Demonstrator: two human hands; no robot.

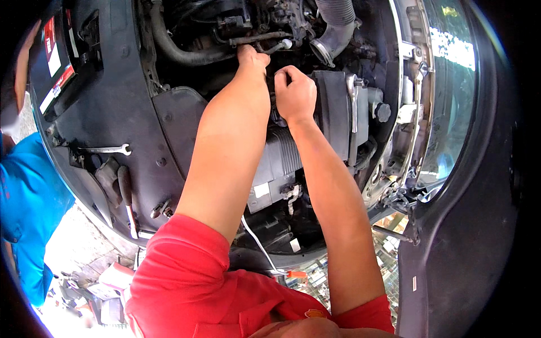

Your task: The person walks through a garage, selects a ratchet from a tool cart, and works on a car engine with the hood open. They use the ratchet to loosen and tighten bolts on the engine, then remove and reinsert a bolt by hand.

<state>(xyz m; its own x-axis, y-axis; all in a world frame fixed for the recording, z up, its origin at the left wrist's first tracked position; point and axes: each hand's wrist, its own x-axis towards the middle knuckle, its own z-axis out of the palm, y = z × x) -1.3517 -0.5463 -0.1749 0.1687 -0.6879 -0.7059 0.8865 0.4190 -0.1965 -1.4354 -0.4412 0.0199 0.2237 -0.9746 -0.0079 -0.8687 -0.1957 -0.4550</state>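
Note:
My left hand (252,56) reaches down into a car's engine bay, beside a thin metal pipe (260,38) and a thick black hose (194,58). Its fingers are mostly hidden among the parts. Close to its right, my right hand (297,94) is curled closed over the engine bay. Whatever its fingers may hold is hidden from view. Below my right hand lies a ribbed grey-black housing (283,153), and a corrugated intake hose (336,12) with a loose-looking end sits above it.
A ratchet (353,104) rests on the black box at right. On the front panel lie a wrench (117,149) and a dark-handled tool (124,186). An orange handle (296,274) shows near my chest. A person in blue (34,197) stands at left; the raised hood (459,265) is at right.

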